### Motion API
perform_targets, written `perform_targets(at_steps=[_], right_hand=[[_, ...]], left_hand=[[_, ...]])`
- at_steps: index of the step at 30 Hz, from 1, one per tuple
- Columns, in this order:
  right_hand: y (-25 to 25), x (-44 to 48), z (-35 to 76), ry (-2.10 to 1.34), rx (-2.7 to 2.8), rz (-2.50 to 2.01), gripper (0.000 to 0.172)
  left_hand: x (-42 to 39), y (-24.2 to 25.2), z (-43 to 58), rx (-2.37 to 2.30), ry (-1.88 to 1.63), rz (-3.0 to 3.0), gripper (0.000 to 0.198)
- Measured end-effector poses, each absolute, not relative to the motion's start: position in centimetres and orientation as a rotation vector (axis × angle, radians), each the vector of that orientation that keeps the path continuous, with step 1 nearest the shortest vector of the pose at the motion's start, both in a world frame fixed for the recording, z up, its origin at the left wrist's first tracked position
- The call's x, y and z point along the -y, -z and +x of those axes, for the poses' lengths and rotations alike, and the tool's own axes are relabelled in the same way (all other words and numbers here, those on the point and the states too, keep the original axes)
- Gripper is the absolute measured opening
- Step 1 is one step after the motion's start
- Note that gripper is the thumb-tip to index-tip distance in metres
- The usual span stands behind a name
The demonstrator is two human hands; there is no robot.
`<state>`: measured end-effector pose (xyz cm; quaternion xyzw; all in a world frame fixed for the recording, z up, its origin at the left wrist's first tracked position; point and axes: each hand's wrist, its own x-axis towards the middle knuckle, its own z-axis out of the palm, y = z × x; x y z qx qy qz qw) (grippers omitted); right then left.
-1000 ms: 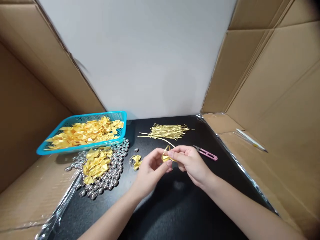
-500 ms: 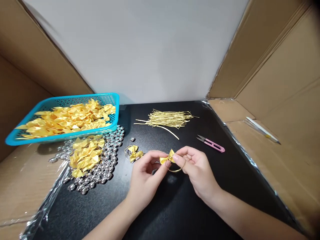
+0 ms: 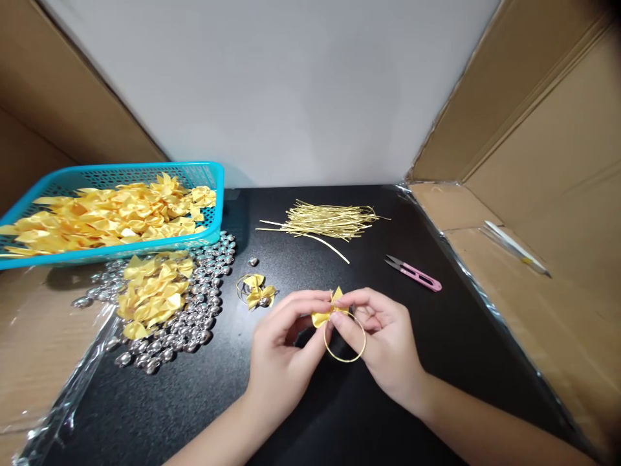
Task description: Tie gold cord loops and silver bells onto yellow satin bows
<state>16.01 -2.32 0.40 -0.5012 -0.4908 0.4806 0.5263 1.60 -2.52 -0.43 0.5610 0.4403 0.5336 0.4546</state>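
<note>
Between my two hands, above the black tabletop, is a yellow ribbon bow (image 3: 321,320). My left hand (image 3: 289,346) pinches its left side between thumb and fingers. The fingertips of my right hand (image 3: 383,343) close on the bow's other side, partly covering it. A loop of gold cord (image 3: 345,360) hangs from the bow and crosses in front of my right thumb. Just left of my left hand lies a small cluster of yellow bows (image 3: 256,292) with a looped cord and a silver bead.
A blue basket (image 3: 219,207) full of yellow bows stands at the left. Before it lie silver beads (image 3: 201,317) and a pile of bows (image 3: 155,291). Gold cords (image 3: 332,221) lie at the back, pink thread snips (image 3: 417,277) to the right. Tweezers (image 3: 519,249) rest on cardboard.
The cord loop has turned into fuller view, now a round ring in front of my right hand. My right fingers have shifted closer to my left ones. The camera view has shifted slightly.
</note>
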Motion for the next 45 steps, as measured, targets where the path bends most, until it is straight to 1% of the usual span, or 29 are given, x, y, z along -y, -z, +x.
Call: perform_targets(at_steps=[3, 7, 10, 13, 16, 18, 20, 21, 24, 25, 28, 30, 34, 35, 37, 40, 43, 45], right_hand=[[0.0, 2.3, 16.1, -1.026, 1.282, -1.201, 0.007], [0.6, 2.4, 16.2, -0.895, 1.351, -1.173, 0.005], [0.8, 2.5, 16.2, -0.843, 1.381, -1.175, 0.003], [0.9, 2.6, 16.2, -0.845, 1.398, -1.226, 0.003], [0.9, 2.6, 16.1, -0.901, 1.415, -1.244, 0.006], [0.8, 2.4, 16.2, -0.938, 1.434, -1.244, 0.007], [0.6, 1.8, 16.5, -0.982, 1.435, -1.238, 0.008], [0.4, 1.4, 16.9, -1.021, 1.43, -1.236, 0.009], [-0.1, -0.3, 18.5, -1.214, 1.44, -1.247, 0.013], [-0.2, -0.9, 19.2, -1.319, 1.446, -1.241, 0.018], [-0.4, -2.6, 21.2, -1.514, 1.256, -1.193, 0.027], [-0.6, -3.3, 22.1, -1.53, 1.015, -1.088, 0.024], [-2.5, -4.5, 23.4, -1.441, 0.683, -0.906, 0.003], [-3.4, -4.8, 23.7, -1.412, 0.628, -0.88, 0.007], [-5.8, -5.6, 24.2, -1.327, 0.567, -0.88, 0.028], [-9.7, -6.2, 24.5, -1.216, 0.672, -1.016, 0.057], [-13.1, -5.7, 24.1, -1.152, 0.816, -1.144, 0.062], [-14.7, -5.0, 23.8, -1.098, 0.967, -1.16, 0.059]], left_hand=[[2.4, 0.3, 1.6, -1.113, -1.319, 1.344, 0.02], [2.5, 0.2, 1.6, -1.128, -1.3, 1.369, 0.028], [2.6, 0.3, 1.6, -1.112, -1.313, 1.347, 0.03], [2.4, 0.5, 1.4, -1.029, -1.313, 1.173, 0.031], [1.7, 0.6, 1.1, -0.926, -1.23, 0.865, 0.037], [1.2, 0.5, 0.9, -0.955, -1.099, 0.793, 0.03], [0.8, 0.3, 0.7, -0.98, -1.006, 0.81, 0.015], [0.6, 0.3, 0.6, -0.99, -0.984, 0.815, 0.013], [0.3, 0.3, 0.5, -1.025, -1.012, 0.777, 0.018], [0.2, 0.3, 0.5, -1.04, -1.029, 0.755, 0.02], [0.0, 0.7, 0.4, -1.067, -1.054, 0.686, 0.022], [-0.1, 0.9, 0.4, -1.065, -1.041, 0.662, 0.022], [0.0, 1.0, 0.4, -1.023, -0.902, 0.647, 0.022], [0.0, 0.9, 0.4, -1.008, -0.857, 0.639, 0.022], [0.1, 0.8, 0.5, -0.974, -0.783, 0.63, 0.023], [0.2, 0.6, 0.6, -0.927, -0.698, 0.655, 0.024], [0.3, 0.5, 0.6, -0.907, -0.622, 0.716, 0.024], [0.4, 0.5, 0.6, -0.896, -0.605, 0.752, 0.024]])
